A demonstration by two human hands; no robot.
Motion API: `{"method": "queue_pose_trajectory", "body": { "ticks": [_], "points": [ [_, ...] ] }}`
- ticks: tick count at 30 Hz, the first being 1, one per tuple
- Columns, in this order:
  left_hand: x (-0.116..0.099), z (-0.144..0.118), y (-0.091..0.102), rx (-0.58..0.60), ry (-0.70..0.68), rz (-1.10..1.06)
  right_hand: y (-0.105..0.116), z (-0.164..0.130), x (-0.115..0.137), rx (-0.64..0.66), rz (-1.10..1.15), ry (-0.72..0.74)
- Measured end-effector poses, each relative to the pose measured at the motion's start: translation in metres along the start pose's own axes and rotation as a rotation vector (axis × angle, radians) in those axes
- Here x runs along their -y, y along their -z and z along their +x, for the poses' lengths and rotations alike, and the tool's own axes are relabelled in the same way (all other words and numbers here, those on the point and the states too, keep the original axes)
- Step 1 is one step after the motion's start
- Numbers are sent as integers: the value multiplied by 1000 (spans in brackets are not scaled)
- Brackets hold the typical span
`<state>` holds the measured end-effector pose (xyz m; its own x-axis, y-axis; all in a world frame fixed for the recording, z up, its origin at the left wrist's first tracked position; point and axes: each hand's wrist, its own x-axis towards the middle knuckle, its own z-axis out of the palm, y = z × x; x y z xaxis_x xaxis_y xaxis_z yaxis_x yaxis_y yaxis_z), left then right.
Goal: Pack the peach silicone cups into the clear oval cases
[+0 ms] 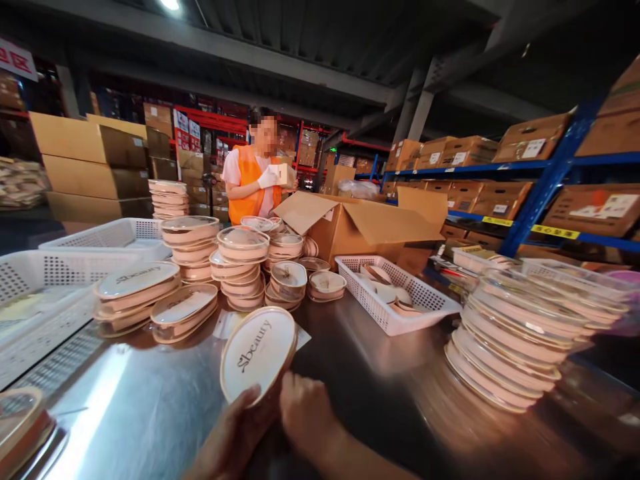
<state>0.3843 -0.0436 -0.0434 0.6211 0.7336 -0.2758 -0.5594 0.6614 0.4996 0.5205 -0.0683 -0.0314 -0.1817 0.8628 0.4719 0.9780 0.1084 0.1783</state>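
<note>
My left hand (233, 433) grips an oval box (257, 353) with peach sides and a pale top lettered "Sbeauty". The box is tilted up toward me above the metal table (370, 400), my thumb on its lower rim. Beside its lower right side is my right hand (310, 413), fingers curled closed; whatever they pinch, if anything, is hidden. Behind the held box, a white paper piece (303, 337) shows partly. Similar oval boxes (137, 280) with clear lids stand stacked across the table, and a tall stack (510, 353) rises at the right.
White perforated baskets (393, 323) stand at the middle right and left, the right one holding peach and white pieces. An open carton (340, 233) is behind the stacks. Beyond, a person in an orange vest (251, 183) holds a small box (283, 175). Blue shelving (543, 177) lines the right.
</note>
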Motion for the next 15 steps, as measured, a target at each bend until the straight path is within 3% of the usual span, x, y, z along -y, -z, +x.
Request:
{"method": "queue_pose_trajectory", "body": {
  "ticks": [2, 3, 6, 8, 10, 13, 15],
  "points": [
    [-5, -1, 2, -3, -6, 32, -13, -10, 12, -6, 129, 170],
    [-10, -1, 2, -5, -5, 73, -16, -12, 13, -11, 236, 174],
    [-31, -2, 3, 12, -128, 297, -9, -6, -10, -104, 745, -116],
    [-49, -2, 6, 27, -348, 553, 5, 5, -35, -224, 1070, -334],
    [-65, 0, 12, 39, -567, 855, 15, 13, -56, -268, 1288, -394],
    [-84, 5, 27, 8, -758, 1189, 16, 18, -68, -164, 1456, -272],
    [-91, 9, 37, -23, -862, 1274, 9, 16, -69, -102, 1352, -133]
  ]
}}
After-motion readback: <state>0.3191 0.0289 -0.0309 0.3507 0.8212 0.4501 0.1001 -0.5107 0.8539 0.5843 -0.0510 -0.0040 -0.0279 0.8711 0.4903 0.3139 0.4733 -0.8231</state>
